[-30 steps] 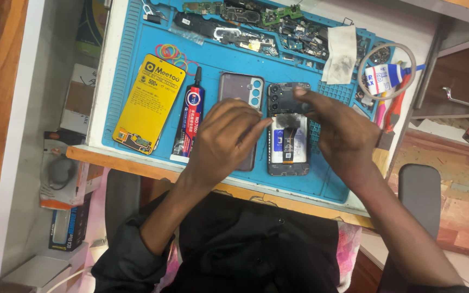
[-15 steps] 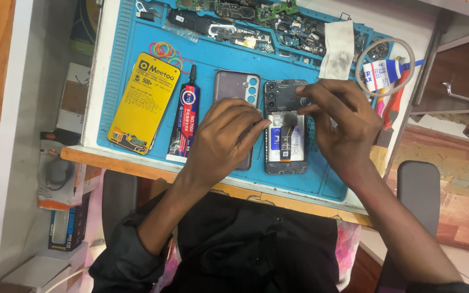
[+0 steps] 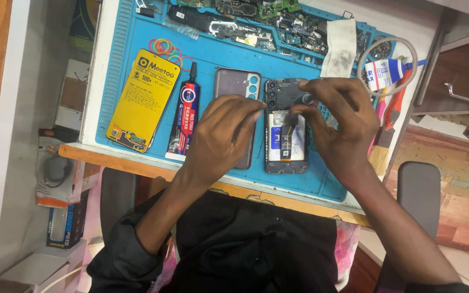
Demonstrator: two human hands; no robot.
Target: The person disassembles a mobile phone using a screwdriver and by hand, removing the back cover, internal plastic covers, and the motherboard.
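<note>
An opened phone (image 3: 285, 135) with its battery and a flex cable showing lies on the blue work mat (image 3: 213, 54). My right hand (image 3: 338, 122) hovers over its upper part, the fingers pinching a small dark tool or part that I cannot make out clearly. My left hand (image 3: 223, 135) rests on the grey back cover (image 3: 237, 84) lying beside the phone, its fingertips touching the phone's left edge.
A yellow flat pack (image 3: 142, 100) and a black-and-red glue tube (image 3: 185, 111) lie left on the mat, with coloured rubber bands (image 3: 165, 49) above. Several circuit parts (image 3: 256, 21) line the mat's top. A white cloth (image 3: 340, 46), tape roll (image 3: 389, 65) and brush (image 3: 380, 146) sit right.
The view has shifted slightly. My right hand has moved up toward the phone's camera end and closed its fingers there. My left hand stays on the back cover.
</note>
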